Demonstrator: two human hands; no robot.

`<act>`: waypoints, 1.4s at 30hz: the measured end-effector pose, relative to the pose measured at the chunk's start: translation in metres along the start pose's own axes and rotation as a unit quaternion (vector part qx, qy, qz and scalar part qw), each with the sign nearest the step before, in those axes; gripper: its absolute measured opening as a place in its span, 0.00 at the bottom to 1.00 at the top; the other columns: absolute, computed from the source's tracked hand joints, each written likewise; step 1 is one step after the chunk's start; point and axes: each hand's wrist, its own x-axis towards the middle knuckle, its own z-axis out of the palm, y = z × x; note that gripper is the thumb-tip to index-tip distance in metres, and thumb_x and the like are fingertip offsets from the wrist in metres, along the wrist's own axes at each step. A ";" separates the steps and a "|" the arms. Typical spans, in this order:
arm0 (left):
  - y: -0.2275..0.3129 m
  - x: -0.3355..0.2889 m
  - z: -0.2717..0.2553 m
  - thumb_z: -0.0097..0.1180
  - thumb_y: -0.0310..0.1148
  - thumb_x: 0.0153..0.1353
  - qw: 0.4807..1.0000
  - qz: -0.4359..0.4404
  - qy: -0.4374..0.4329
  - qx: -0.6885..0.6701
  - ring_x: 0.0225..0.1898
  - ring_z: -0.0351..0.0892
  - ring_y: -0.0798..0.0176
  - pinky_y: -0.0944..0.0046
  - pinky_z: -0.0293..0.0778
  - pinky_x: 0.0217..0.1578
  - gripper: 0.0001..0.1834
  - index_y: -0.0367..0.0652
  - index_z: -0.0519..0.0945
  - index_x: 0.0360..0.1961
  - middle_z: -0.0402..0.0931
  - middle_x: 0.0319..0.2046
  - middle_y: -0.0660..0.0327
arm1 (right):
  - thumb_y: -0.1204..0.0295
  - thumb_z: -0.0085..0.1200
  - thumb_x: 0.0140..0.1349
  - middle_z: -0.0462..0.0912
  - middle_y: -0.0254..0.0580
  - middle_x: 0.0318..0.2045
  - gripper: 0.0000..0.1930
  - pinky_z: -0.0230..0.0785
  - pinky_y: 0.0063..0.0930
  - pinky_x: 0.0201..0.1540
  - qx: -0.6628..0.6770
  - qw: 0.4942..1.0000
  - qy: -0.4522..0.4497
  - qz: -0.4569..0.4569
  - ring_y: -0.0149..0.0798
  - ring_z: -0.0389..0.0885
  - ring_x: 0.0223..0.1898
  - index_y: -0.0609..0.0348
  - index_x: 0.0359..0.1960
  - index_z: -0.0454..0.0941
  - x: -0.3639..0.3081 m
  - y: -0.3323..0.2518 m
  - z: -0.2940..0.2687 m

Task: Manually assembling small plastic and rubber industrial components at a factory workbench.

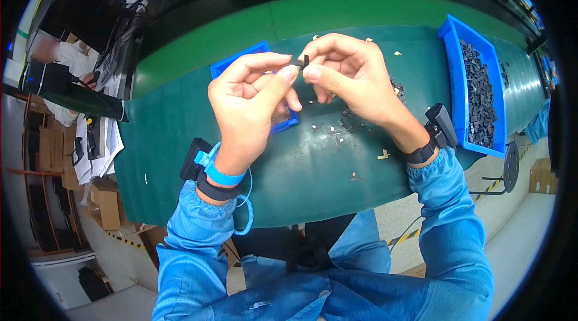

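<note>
Above the green bench mat, my left hand (244, 101) and my right hand (355, 74) meet, thumb and fingertips pinched. Between them is a small black angular plastic part (306, 61), with one end standing upright by my right fingertips. Both hands grip it; the fingers cover most of its shape. Behind my left hand stands a small blue bin (291, 123), largely hidden by that hand. Under and beside my right hand lie loose small black parts (352, 121) and pale bits, including a cream-coloured piece (383, 154) nearer me.
A large blue bin (457, 89) full of small black parts (480, 101) stands at the right on the green mat (180, 110). A coiled blue cord (245, 221) hangs from my left wristband. A round stool (511, 167) is at the right; another person sits at the far left.
</note>
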 end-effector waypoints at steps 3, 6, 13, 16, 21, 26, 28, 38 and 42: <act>0.004 -0.004 0.006 0.64 0.22 0.69 1.000 -0.004 -0.011 0.015 0.23 0.82 0.68 0.71 0.71 0.24 0.10 0.31 0.82 0.50 0.85 0.28 0.57 | 0.69 0.69 0.68 0.85 0.35 0.29 0.11 0.74 0.18 0.28 0.000 1.000 -0.017 0.009 0.24 0.82 0.27 0.65 0.44 0.83 -0.001 0.001 0.000; 0.000 -0.002 -0.005 0.65 0.22 0.68 0.998 -0.029 -0.055 -0.033 0.26 0.86 0.66 0.73 0.73 0.24 0.09 0.31 0.83 0.48 0.87 0.33 0.54 | 0.70 0.69 0.68 0.85 0.35 0.29 0.11 0.75 0.19 0.28 0.036 0.998 -0.043 0.034 0.25 0.83 0.27 0.65 0.44 0.82 0.001 0.008 -0.006; -0.002 -0.003 -0.006 0.64 0.21 0.68 0.983 -0.081 -0.094 -0.136 0.26 0.86 0.64 0.71 0.75 0.25 0.10 0.32 0.83 0.49 0.87 0.37 0.51 | 0.73 0.66 0.70 0.86 0.39 0.31 0.08 0.75 0.20 0.27 0.175 0.977 -0.104 0.064 0.28 0.84 0.26 0.64 0.42 0.82 0.000 0.011 -0.009; -0.002 0.000 -0.009 0.63 0.21 0.69 0.972 -0.090 -0.091 -0.199 0.25 0.85 0.63 0.69 0.76 0.26 0.10 0.33 0.82 0.50 0.87 0.39 0.50 | 0.73 0.65 0.71 0.87 0.42 0.33 0.08 0.75 0.21 0.27 0.151 0.983 -0.083 0.059 0.29 0.84 0.26 0.65 0.45 0.82 0.001 0.006 -0.009; -0.001 0.003 -0.011 0.62 0.21 0.69 0.962 -0.104 -0.066 -0.245 0.24 0.81 0.65 0.67 0.77 0.27 0.10 0.34 0.82 0.51 0.87 0.41 0.50 | 0.76 0.66 0.69 0.88 0.43 0.36 0.09 0.76 0.20 0.27 0.082 0.996 -0.011 -0.028 0.27 0.84 0.28 0.66 0.46 0.83 0.003 0.006 -0.009; -0.001 0.002 -0.010 0.62 0.21 0.70 0.958 -0.115 -0.067 -0.253 0.24 0.81 0.66 0.68 0.77 0.27 0.10 0.34 0.81 0.51 0.87 0.41 0.52 | 0.78 0.67 0.67 0.89 0.37 0.37 0.10 0.76 0.16 0.29 -0.045 0.989 0.020 -0.137 0.23 0.86 0.33 0.62 0.49 0.86 -0.006 0.003 0.000; -0.001 0.002 -0.009 0.62 0.21 0.70 0.960 -0.109 -0.071 -0.250 0.24 0.81 0.66 0.68 0.76 0.27 0.10 0.34 0.81 0.51 0.87 0.41 0.52 | 0.77 0.68 0.67 0.89 0.36 0.37 0.11 0.74 0.15 0.30 -0.052 0.989 0.014 -0.139 0.21 0.85 0.32 0.61 0.49 0.87 -0.005 0.005 -0.002; 0.007 0.003 -0.007 0.65 0.18 0.66 0.979 -0.092 -0.065 -0.172 0.23 0.82 0.66 0.69 0.77 0.24 0.16 0.34 0.77 0.54 0.87 0.40 0.53 | 0.77 0.65 0.68 0.87 0.35 0.38 0.08 0.76 0.18 0.38 -0.066 0.987 -0.029 -0.140 0.23 0.84 0.35 0.63 0.47 0.85 -0.007 0.001 -0.005; 0.009 0.000 -0.003 0.65 0.17 0.65 0.987 -0.069 -0.081 -0.121 0.24 0.83 0.65 0.68 0.79 0.25 0.18 0.33 0.77 0.55 0.88 0.40 0.51 | 0.75 0.63 0.68 0.86 0.37 0.39 0.08 0.76 0.21 0.38 -0.097 0.980 -0.065 -0.160 0.25 0.84 0.35 0.63 0.46 0.85 -0.006 0.003 -0.008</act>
